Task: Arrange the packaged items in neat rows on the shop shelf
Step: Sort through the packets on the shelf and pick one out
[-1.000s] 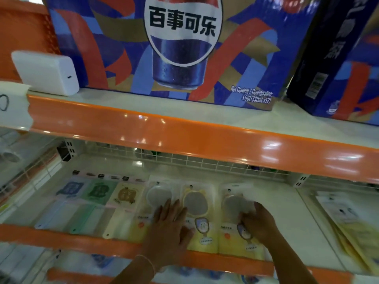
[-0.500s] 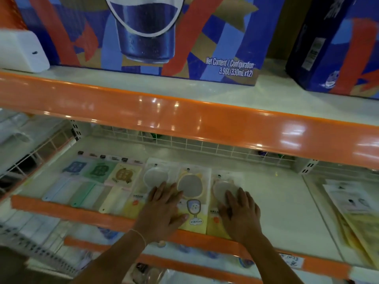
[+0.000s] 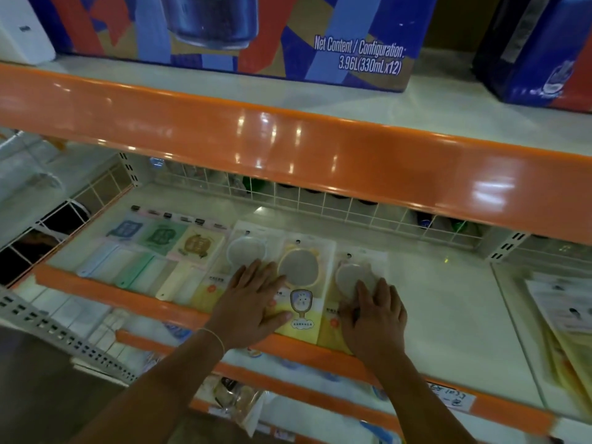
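Observation:
Three yellow packaged hand mirrors lie side by side on the white shelf (image 3: 448, 299): a left pack (image 3: 243, 248), a middle pack (image 3: 302, 283) and a right pack (image 3: 358, 270). My left hand (image 3: 253, 302) lies flat with straight fingers across the left pack and the edge of the middle one. My right hand (image 3: 374, 318) presses flat on the lower half of the right pack. To the left lie three comb packs, blue (image 3: 123, 232), green (image 3: 160, 238) and beige (image 3: 195, 248), in a row.
An orange shelf lip (image 3: 102, 286) runs along the front. A wire grid (image 3: 320, 200) backs the shelf. More yellow packs (image 3: 563, 318) lie at the far right. Blue cola cartons (image 3: 256, 33) stand on the upper shelf, whose orange edge (image 3: 288, 145) overhangs.
My right hand went from curled on the right pack to flat on it, and the pack slid left against the middle one. The view tilted downward.

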`<state>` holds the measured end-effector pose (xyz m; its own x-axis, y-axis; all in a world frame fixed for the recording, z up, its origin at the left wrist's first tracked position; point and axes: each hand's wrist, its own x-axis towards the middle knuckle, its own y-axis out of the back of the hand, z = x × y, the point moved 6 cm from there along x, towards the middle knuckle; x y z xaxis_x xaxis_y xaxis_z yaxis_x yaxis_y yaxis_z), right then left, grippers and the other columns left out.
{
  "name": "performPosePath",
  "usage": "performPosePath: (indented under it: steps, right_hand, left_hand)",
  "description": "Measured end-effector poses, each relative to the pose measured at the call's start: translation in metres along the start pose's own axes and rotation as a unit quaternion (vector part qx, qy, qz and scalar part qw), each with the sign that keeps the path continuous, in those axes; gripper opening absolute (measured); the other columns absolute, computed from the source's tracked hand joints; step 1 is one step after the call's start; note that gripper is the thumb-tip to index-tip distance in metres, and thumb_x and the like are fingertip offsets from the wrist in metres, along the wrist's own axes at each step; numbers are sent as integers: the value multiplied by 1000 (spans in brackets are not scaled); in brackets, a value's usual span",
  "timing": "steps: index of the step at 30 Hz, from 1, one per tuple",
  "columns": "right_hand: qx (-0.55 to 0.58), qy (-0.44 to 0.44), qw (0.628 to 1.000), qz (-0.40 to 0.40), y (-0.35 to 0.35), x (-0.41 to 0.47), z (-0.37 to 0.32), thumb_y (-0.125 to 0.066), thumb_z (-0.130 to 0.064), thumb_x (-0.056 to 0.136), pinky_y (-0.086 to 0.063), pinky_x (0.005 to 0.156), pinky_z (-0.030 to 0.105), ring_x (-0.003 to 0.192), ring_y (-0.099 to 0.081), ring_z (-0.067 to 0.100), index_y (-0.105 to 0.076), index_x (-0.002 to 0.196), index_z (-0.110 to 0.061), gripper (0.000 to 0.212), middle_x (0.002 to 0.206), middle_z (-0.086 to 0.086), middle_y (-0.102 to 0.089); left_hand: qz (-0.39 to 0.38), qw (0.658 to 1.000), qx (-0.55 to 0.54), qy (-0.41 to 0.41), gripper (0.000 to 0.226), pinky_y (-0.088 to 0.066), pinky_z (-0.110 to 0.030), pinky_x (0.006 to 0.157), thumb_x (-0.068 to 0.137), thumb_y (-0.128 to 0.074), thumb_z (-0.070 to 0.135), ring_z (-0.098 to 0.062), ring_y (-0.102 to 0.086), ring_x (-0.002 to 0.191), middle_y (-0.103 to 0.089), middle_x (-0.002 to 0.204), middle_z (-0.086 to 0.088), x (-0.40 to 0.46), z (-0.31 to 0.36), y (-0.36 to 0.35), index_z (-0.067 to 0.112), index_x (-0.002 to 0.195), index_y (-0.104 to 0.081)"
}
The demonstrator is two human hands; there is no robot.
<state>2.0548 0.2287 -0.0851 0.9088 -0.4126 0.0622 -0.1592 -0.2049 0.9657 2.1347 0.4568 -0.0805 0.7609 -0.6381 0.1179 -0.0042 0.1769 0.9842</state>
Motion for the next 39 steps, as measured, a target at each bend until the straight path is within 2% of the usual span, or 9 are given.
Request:
performPosePath:
  steps: [4, 9, 17, 23, 27, 30, 35, 37, 39]
  right_hand:
    - [-10, -3, 1000, 2, 2, -2, -1, -36, -56, 83, -29, 109, 54, 138, -29, 44, -52, 136, -17, 67, 151, 23, -33]
    - [-17, -7, 1000, -18, 2, -2, -2, -21, -59, 82, -23, 115, 49, 143, -24, 38, -45, 143, -17, 78, 155, 20, -29]
    - [4, -1, 1000, -9, 3, -2, -2, -23, -64, 82, -33, 112, 50, 139, -35, 38, -53, 136, -15, 79, 149, 21, -39]
    - [1, -5, 1000, -9, 6, -5, -3, -18, -70, 78, -26, 113, 46, 142, -29, 34, -49, 140, -20, 85, 153, 15, -34]
    - [-11, 7, 1000, -13, 8, -4, -3, -18, -73, 76, -27, 110, 46, 139, -28, 33, -48, 139, -24, 86, 154, 10, -32]
    - [-4, 18, 1000, -7, 9, -5, -3, -22, -74, 75, -32, 106, 46, 134, -32, 34, -54, 134, -23, 84, 151, 10, -37]
    - [154, 19, 987, 49, 15, -1, 7, -46, -66, 77, -51, 90, 42, 112, -58, 35, -70, 111, -18, 64, 126, 11, -63]
    - [270, -11, 961, 65, 25, -1, 18, -57, -53, 82, -49, 90, 31, 106, -62, 29, -71, 109, -14, 49, 118, 9, -67]
    - [329, -35, 938, 103, 38, -2, 35, -59, -42, 83, -48, 94, 33, 111, -60, 25, -72, 107, -15, 38, 119, 7, -66]
  left_hand:
    - [-7, 1000, 3, 0, 83, -16, -53, 118, 87, -19, 78, -28, -7, 148, -20, 159, -5, 0, -1, -2, 25, 149, -31]
    - [-11, 1000, 3, -10, 81, -11, -51, 119, 88, -20, 77, -28, -3, 149, -18, 160, -4, -1, -2, -3, 26, 150, -30]
    - [-17, 1000, 1, -13, 82, -7, -53, 119, 88, -17, 77, -31, 0, 148, -14, 161, -4, -1, -2, -3, 25, 151, -27]
    - [-25, 1000, -1, -13, 84, -6, -53, 119, 86, -12, 78, -30, 4, 148, -9, 162, -3, -1, -2, -2, 26, 152, -21]
    - [-12, 1000, -12, -12, 83, -10, -54, 118, 87, -16, 77, -32, -4, 148, -17, 160, -6, -2, 0, 0, 24, 150, -30]
    - [-19, 1000, -15, -7, 85, -6, -51, 120, 86, -11, 78, -29, 0, 149, -10, 161, -4, -2, -1, 1, 25, 151, -28]
    - [5, 998, -59, 22, 83, -14, -51, 119, 90, -10, 72, -32, -17, 146, -25, 157, -11, 0, 3, 15, 18, 146, -39]
    - [28, 996, -68, 44, 76, -19, -52, 117, 93, -18, 66, -35, -28, 142, -34, 152, -15, 8, 17, 29, 14, 142, -44]
    - [60, 992, -98, 46, 68, -28, -53, 113, 95, -25, 57, -38, -43, 132, -48, 142, -18, 22, 46, 43, 8, 134, -53]
